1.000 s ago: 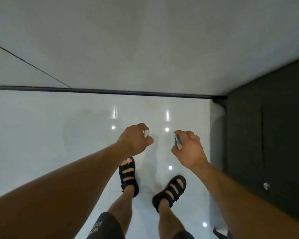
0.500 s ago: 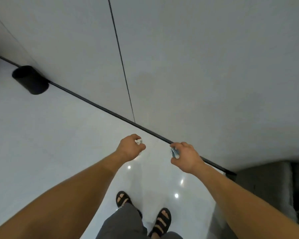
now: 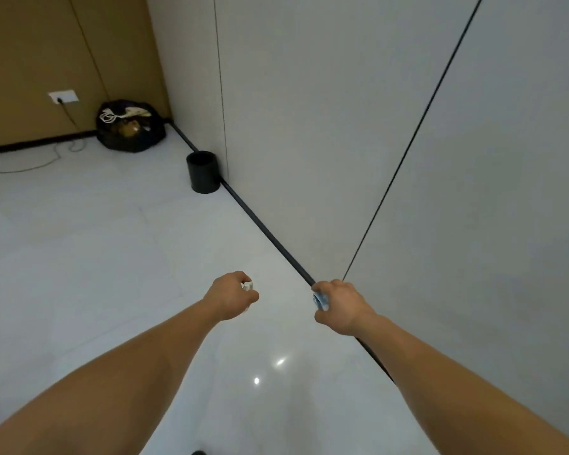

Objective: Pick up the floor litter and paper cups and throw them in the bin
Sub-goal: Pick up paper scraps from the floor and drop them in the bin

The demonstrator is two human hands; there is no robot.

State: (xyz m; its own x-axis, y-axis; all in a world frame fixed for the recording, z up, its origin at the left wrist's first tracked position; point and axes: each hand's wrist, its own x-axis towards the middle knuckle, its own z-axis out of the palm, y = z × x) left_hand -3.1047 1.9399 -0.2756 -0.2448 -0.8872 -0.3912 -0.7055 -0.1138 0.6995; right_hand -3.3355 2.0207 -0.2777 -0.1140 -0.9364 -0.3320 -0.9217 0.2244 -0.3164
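Note:
My left hand (image 3: 232,295) is curled round a small white scrap of litter (image 3: 248,285) that peeks out between thumb and fingers. My right hand (image 3: 340,305) grips a small bluish-grey piece of litter (image 3: 319,300), mostly hidden in the fist. Both hands are held out in front of me above the glossy white floor. A black round bin (image 3: 202,172) stands on the floor against the grey wall, well ahead and to the left of my hands, its top open.
A full black rubbish bag (image 3: 130,126) sits in the far corner by the tan wall. A wall socket (image 3: 63,96) there feeds a thin cable (image 3: 30,167) trailing over the floor. A dark skirting strip (image 3: 266,231) runs along the grey wall on my right.
The view has swung left and lifted: my feet and the dark panel have left the frame, and the bin, corner and rubbish bag have come into view. Both hands keep their grips.

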